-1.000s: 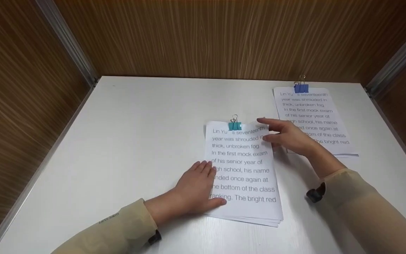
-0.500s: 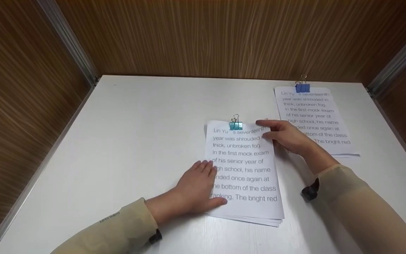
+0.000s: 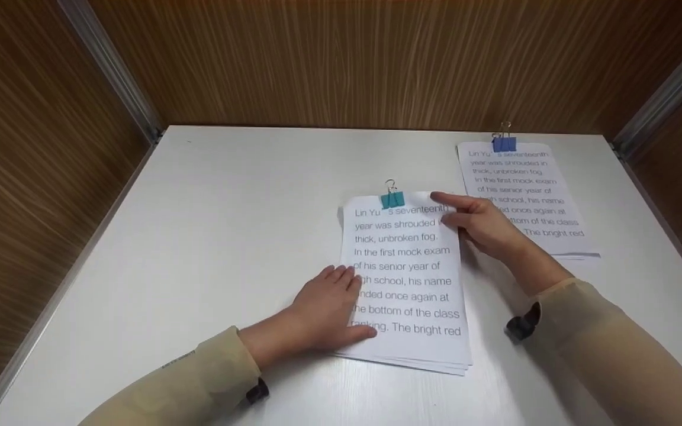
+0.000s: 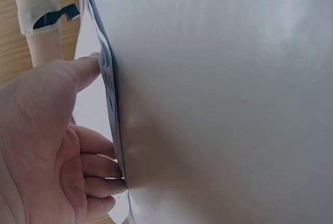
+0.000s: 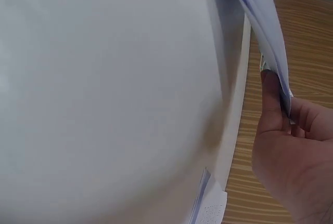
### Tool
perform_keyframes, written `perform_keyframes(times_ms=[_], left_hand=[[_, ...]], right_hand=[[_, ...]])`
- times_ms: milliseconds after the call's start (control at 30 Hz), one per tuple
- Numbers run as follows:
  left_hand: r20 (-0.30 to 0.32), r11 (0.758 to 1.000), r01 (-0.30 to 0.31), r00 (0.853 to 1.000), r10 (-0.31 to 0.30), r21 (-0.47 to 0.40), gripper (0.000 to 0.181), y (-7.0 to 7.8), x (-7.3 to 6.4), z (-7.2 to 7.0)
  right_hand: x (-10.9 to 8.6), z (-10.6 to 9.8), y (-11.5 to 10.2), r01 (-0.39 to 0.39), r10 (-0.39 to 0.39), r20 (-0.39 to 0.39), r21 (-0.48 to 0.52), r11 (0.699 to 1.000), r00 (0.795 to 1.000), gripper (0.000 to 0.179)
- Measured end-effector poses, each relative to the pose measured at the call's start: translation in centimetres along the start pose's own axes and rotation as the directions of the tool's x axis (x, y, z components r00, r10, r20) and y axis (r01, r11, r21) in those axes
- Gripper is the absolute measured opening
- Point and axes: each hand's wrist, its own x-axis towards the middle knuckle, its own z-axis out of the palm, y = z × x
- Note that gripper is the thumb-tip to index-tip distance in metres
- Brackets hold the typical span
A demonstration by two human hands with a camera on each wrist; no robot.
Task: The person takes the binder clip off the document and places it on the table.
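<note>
A stack of printed sheets (image 3: 406, 278) lies before me, with a teal binder clip (image 3: 392, 200) at its top edge. My right hand (image 3: 480, 225) pinches the stack's top right corner between thumb and fingers. In the right wrist view, that end of the sheets (image 5: 263, 16) stands raised off the table and bends. My left hand (image 3: 326, 310) rests on the lower left edge, fingers extended and thumb lying over the last printed line. From the left wrist view, several sheet edges (image 4: 106, 73) show fanned slightly apart by the thumb.
A second stack of printed sheets (image 3: 515, 189) with a blue binder clip (image 3: 504, 144) lies at the back right, partly behind the right hand. Wood-grain panels (image 3: 341, 65) enclose the white table (image 3: 228, 207) at the back and both sides.
The right hand has closed its thumb and fingers on the stack's top right corner. The top edge with the teal clip has risen slightly. The left hand stays in place.
</note>
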Motion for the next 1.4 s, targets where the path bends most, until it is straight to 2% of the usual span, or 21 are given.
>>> perform_keyframes(times_ms=[133,300,400,567,700,833,900,1000,1067,1167,1300,1333,1400], left_hand=[[-0.045,0.998,-0.009,0.999,0.006,-0.066,0.098,-0.8,0.1,-1.0],[-0.16,0.992,-0.023,0.987,0.002,-0.127,0.097,-2.4,0.7,-3.2],[-0.229,0.988,-0.027,0.973,-0.008,-0.152,0.095,-3.4,1.2,-4.8],[-0.343,0.976,-0.04,0.939,-0.036,-0.214,0.09,-4.8,2.2,-7.2],[-0.405,0.944,-0.066,0.911,-0.075,-0.323,0.089,-5.8,3.2,-8.5],[-0.428,0.889,-0.106,0.898,-0.107,-0.446,0.089,-6.9,4.6,-9.4],[-0.425,0.857,-0.124,0.897,-0.119,-0.5,0.088,-7.4,5.4,-9.7],[-0.41,0.791,-0.145,0.901,-0.143,-0.595,0.086,-8.1,6.7,-9.9],[-0.391,0.727,-0.158,0.906,-0.163,-0.668,0.084,-8.5,7.5,-9.9],[-0.36,0.612,-0.181,0.915,-0.182,-0.77,0.081,-9.0,8.5,-9.9],[-0.324,0.471,-0.206,0.927,-0.186,-0.858,0.077,-9.3,9.8,-9.7],[-0.315,0.439,-0.208,0.93,-0.187,-0.874,0.075,-9.3,10.0,-9.7],[-0.296,0.397,-0.201,0.936,-0.193,-0.895,0.072,-9.4,10.4,-9.6]], right_hand=[[-0.4,0.3,-0.2,0.017,-0.018,0.02,0.049,0.999,1.0,0.056],[-1.1,0.6,-0.5,0.047,-0.05,0.035,0.069,0.996,0.998,0.055],[-1.6,0.8,-0.7,0.065,-0.067,0.027,0.067,0.996,0.997,0.055],[-2.2,1.1,-0.9,0.08,-0.083,0.033,0.073,0.994,0.996,0.054],[-2.6,1.3,-1.1,0.11,-0.114,0.045,0.078,0.991,0.992,0.054],[-3.0,1.4,-1.3,0.133,-0.138,0.049,0.095,0.987,0.989,0.054],[-3.2,1.3,-1.4,0.134,-0.139,0.049,0.096,0.986,0.989,0.054],[-3.6,1.3,-1.4,0.133,-0.138,0.049,0.09,0.987,0.989,0.053],[-3.7,1.3,-1.4,0.133,-0.138,0.053,0.084,0.988,0.989,0.053],[-3.8,1.3,-1.3,0.134,-0.138,0.055,0.082,0.988,0.989,0.053],[-3.9,1.5,-1.1,0.14,-0.145,0.056,0.092,0.986,0.988,0.053],[-3.9,1.6,-1.1,0.141,-0.146,0.056,0.095,0.986,0.988,0.052],[-4.0,1.7,-1.1,0.143,-0.149,0.059,0.097,0.985,0.987,0.052]])
